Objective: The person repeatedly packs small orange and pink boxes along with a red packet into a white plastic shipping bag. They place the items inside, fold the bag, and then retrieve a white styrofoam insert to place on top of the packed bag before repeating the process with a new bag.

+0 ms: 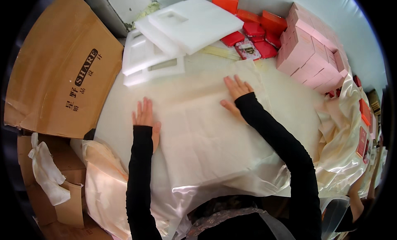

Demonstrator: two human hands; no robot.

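Both palms flat, fingers spread, nothing pinched: my left hand presses the near-left part of the cream cloth, my right hand presses it farther right, likely to keep the slippery satin smooth and still on the table. Cloth lies mid-table, its near edge spilling over toward me. Foam trays are stacked far, just past the cloth; red boxes behind them and pink boxes far right. Cardboard sheet leans at left. Table surface is hidden under cloth; more satin piles at right are cut off by the rim, and the objects there are too small to tell.
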